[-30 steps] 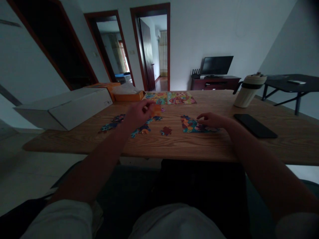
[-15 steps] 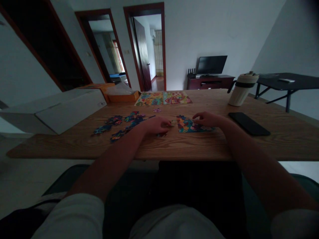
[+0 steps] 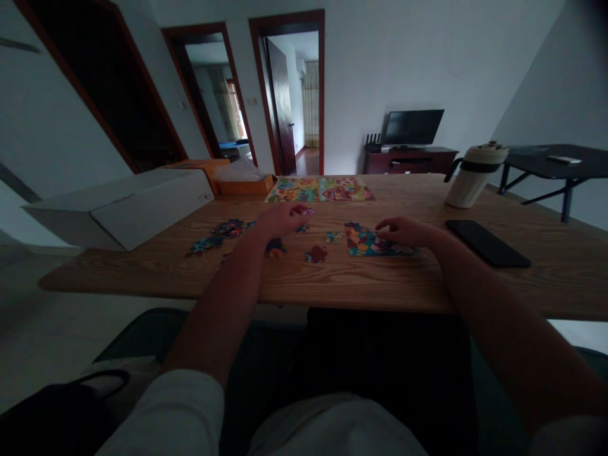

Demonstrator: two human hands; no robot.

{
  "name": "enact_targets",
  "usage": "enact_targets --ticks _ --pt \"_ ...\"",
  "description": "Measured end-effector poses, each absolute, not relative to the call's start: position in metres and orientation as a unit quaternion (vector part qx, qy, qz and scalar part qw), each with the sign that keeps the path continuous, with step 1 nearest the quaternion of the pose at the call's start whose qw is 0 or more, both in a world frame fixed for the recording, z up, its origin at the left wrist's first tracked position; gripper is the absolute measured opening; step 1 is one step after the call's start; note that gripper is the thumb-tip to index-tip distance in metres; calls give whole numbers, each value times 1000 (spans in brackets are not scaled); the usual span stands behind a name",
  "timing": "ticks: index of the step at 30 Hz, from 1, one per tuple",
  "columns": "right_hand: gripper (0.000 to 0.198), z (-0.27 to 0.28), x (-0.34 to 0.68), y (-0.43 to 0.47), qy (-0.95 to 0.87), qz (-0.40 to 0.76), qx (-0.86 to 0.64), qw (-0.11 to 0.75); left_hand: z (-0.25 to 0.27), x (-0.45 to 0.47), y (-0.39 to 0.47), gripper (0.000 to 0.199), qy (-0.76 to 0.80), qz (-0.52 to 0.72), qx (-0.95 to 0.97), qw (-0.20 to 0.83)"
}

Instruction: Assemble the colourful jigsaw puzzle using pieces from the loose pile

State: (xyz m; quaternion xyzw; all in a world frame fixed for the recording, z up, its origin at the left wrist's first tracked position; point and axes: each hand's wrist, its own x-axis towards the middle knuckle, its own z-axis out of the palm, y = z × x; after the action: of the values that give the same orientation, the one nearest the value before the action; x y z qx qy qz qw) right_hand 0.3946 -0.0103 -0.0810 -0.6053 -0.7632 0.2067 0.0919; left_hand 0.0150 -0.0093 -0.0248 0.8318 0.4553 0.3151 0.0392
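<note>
1. The wooden table spans the middle of the frame; a white box sits at its upper left, and a cream jug and a dark phone at its right.
2. The assembled puzzle section lies right of centre. The right hand rests on its right edge, fingers curled and low, as in the earlier pictures.
3. The left hand has changed most: half a second ago it was beside the section; now it is up-left of it, fingers pinched narrowly at a small pale puzzle piece. Whether the piece is lifted I cannot tell.
4. A loose small piece now lies just left of the section, and a reddish piece sits below it.
</note>
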Motion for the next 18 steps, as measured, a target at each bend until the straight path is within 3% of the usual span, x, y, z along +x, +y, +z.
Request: enact_targets --ticks 4,8,10,13,16,18 --pt "45 -84 397 -8 -767 208 -600 94 -10 -5 7 46 528 512 677 6" --pt "45 -87 398 -5 -765 203 -604 97 -11 -9 11 42 527 575 626 -5" --pt "44 -87 397 -6 -763 207 -605 95 -18 1 7 36 507 521 687 29" --pt "45 -85 397 -7 -763 212 -603 94 -36 31 -10 30 448 286 845 59" --pt "45 -84 397 -8 -766 206 -602 92 -52 66 -34 49 409 86 909 -1" --pt "45 -85 397 -7 -764 200 -607 90 -58 83 -47 52 397 30 916 -47"
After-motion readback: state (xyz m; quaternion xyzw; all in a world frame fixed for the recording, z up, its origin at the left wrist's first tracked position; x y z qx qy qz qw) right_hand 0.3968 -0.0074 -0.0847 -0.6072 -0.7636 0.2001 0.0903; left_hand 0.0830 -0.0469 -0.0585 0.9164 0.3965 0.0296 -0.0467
